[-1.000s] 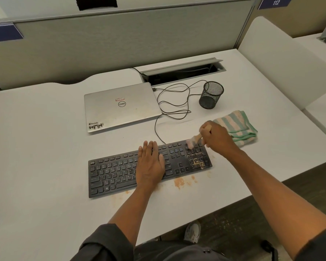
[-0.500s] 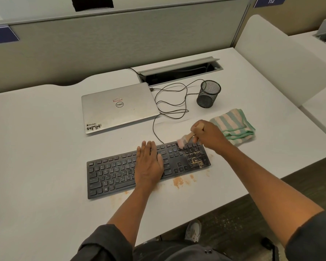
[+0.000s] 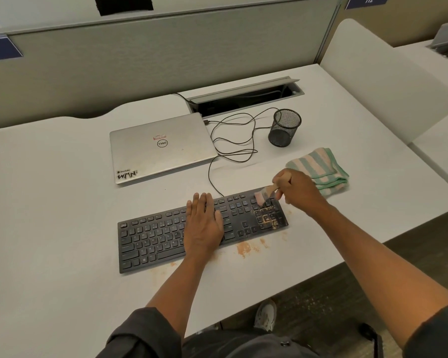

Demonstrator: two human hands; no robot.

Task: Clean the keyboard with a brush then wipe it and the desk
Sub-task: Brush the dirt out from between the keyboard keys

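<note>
A: Left hand [image 3: 204,224] first: flat, fingers straight and together, pressing on mid keyboard [image 3: 202,229]. Holding nothing, just pinning the board to the desk [image 3: 49,202]. Good, needs to stay so.

B: Further right?

A: Brush [image 3: 264,194] in right hand [image 3: 299,191], fingers curled round the pale wooden handle. Bristles down on the top rows of the numpad end, at the kbd's far right.

B: Best way to run the stroke?

A: Short flicks along the gaps betw. keys, prob. toward the near edge. Light pressure; bristle tips only, else grit gets pushed under the caps. Bulk of the orange-brown crumbs sit on the numpad, so work there, imo.

B: Materials?

A: Kbd: long, thin, matte black plastic, low flat keys, dusty at the right end. Desk: smooth pale laminate, powdery orange smears [image 3: 243,248] just in front of the board. Brush: small, soft pinkish bristles, short stubby handle.

B: And the wiping bit?

A: Not yet done. Cloth [image 3: 321,166] folded, soft, striped pink/green, lying just beyond the right hand, partly hidden behind it.

B: Anything else to the right?

A: Black wire-mesh cup [image 3: 284,127] behind the cloth, upright. Contents: can't tell.
</note>
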